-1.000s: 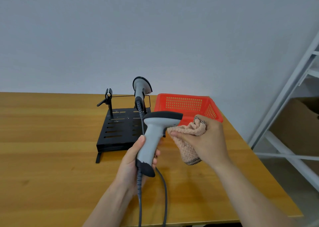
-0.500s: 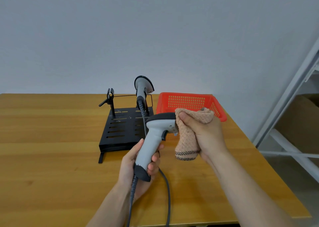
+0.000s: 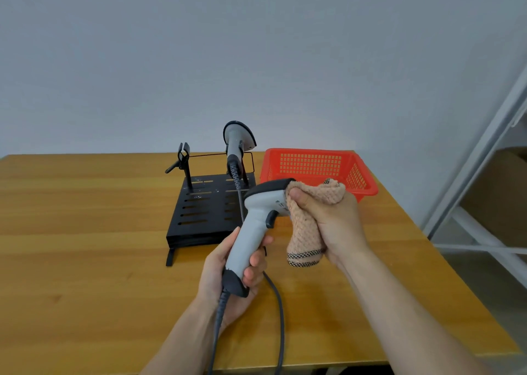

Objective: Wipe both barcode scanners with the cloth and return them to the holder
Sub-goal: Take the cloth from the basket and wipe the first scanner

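At frame centre, a grey barcode scanner (image 3: pixel 256 226) is gripped by its handle in the left hand (image 3: pixel 228 269), while a pink cloth (image 3: pixel 308 220) clutched in the right hand (image 3: pixel 336 226) is pressed against its head. Behind, upper centre, a second scanner (image 3: pixel 236 143) is seen upright in the black holder (image 3: pixel 205 212) beside a red basket (image 3: pixel 316 166) on the wooden table (image 3: pixel 85 260).

1 red mesh basket (image 3: pixel 368 187) sits on the wooden table (image 3: pixel 85 260), far right, near the edge. Plain grey wall (image 3: pixel 256 47) behind. White shelf frame (image 3: pixel 482 158) stands right of the table, with 1 cardboard box (image 3: pixel 502 198) behind it.
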